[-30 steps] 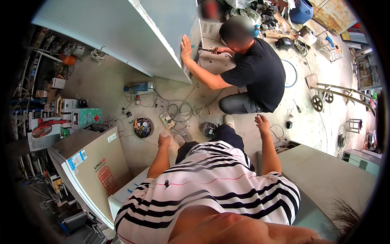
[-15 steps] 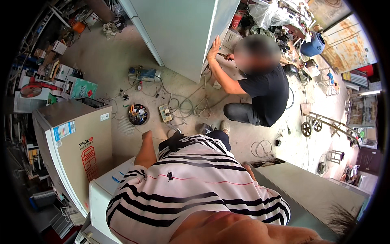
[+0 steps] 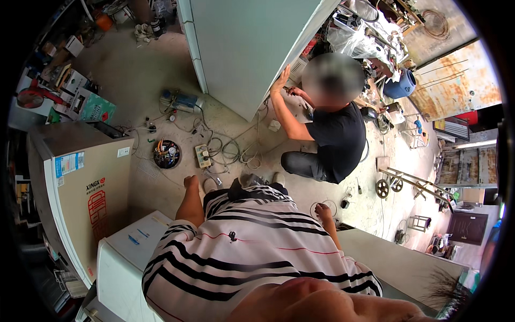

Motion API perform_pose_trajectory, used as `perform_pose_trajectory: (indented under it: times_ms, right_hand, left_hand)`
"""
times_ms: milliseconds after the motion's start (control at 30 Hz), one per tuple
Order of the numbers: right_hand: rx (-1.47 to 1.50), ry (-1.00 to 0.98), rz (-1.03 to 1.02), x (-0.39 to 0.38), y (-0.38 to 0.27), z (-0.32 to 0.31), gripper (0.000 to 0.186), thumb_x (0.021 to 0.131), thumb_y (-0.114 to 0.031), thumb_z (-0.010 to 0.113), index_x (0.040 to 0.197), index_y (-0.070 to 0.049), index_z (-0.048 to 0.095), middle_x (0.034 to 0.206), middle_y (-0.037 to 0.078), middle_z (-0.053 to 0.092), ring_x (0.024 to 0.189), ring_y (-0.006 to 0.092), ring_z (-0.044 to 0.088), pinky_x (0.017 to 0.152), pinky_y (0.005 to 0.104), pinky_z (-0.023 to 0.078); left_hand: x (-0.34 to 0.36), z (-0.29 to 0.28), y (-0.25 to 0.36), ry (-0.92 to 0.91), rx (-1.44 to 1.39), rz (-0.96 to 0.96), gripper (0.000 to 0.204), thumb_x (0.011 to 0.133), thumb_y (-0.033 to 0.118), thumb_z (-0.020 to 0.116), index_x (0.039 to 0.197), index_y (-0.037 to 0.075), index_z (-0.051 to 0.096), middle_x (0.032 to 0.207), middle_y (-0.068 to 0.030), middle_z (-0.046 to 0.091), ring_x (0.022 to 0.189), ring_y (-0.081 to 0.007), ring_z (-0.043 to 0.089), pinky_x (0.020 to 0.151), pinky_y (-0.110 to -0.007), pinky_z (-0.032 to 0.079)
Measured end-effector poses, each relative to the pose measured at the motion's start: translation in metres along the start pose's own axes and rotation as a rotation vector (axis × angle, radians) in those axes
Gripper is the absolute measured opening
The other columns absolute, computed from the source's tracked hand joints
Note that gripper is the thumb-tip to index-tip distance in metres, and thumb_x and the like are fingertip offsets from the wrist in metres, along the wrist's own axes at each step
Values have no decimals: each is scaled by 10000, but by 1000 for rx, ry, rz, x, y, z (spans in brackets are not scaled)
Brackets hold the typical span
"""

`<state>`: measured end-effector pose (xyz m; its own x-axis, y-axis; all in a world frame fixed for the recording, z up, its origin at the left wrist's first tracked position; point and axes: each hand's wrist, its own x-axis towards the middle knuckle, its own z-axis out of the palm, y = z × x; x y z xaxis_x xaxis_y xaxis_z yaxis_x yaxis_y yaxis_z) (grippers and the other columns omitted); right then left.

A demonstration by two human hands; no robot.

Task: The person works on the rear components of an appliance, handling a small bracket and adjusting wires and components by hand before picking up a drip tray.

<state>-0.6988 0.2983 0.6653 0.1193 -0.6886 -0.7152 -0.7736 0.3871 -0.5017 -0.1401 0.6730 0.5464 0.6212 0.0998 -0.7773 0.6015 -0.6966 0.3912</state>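
My left hand (image 3: 191,181) hangs beside my body, above the floor near a round container of tools (image 3: 167,154); its fingers are foreshortened, so their pose is unclear. On my other side, my right hand (image 3: 324,211) is held low and away from the shirt, fingers loosely bent and apart, with nothing visible in it. A loop of thin tubing (image 3: 317,202) lies on the floor beneath it. Ahead, a co-worker in a black T-shirt (image 3: 339,137) squats by a tall pale refrigerator (image 3: 236,48). One of the co-worker's hands presses its edge; the other holds a tool too small to name.
A blue pump-like machine (image 3: 185,102), hoses (image 3: 230,147) and a power strip (image 3: 203,155) lie on the floor. Left stands a brown refrigerator (image 3: 110,182), with a white appliance (image 3: 131,241) nearer. A hand truck (image 3: 410,182) lies right; a pale cabinet (image 3: 397,249) stands near right.
My right hand has come out from beside my shirt into full sight. My view has shifted, so the surroundings sit differently. The co-worker still holds the refrigerator's edge.
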Motion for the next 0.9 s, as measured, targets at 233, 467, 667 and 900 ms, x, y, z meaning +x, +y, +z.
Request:
perform_pose_trajectory:
  times_ms: [233,467,667,900]
  right_hand:
    - [-179,-78,207,-45,6,7,297,917,-329,604,1106,-111,673,859,-9,667,755,116,641,595,326,483]
    - [-117,-148,226,-37,33,10,305,914,-364,603,1141,-168,658,881,-38,652,811,105,638,663,341,473]
    - [81,-60,223,0,25,27,380,910,-332,602,1212,-104,634,923,9,679,825,139,648,670,349,496]
    - [79,-100,155,5,24,46,353,916,-329,614,1183,-98,624,910,-27,660,806,93,628,617,292,454]
  left_hand:
    - [49,-9,-78,-39,642,279,204,826,179,555,914,10,629,956,-177,667,834,-317,638,701,-450,512]
    - [3,-13,-30,154,-124,-80,230,844,187,528,850,-31,602,861,-165,633,720,-311,567,650,-464,453]
    - [8,-18,-17,150,20,-71,235,892,195,513,895,-19,612,933,-158,636,795,-306,588,696,-463,464]
    - [14,-25,-25,127,305,34,270,928,194,475,939,-31,623,944,-149,650,821,-301,607,737,-446,485]
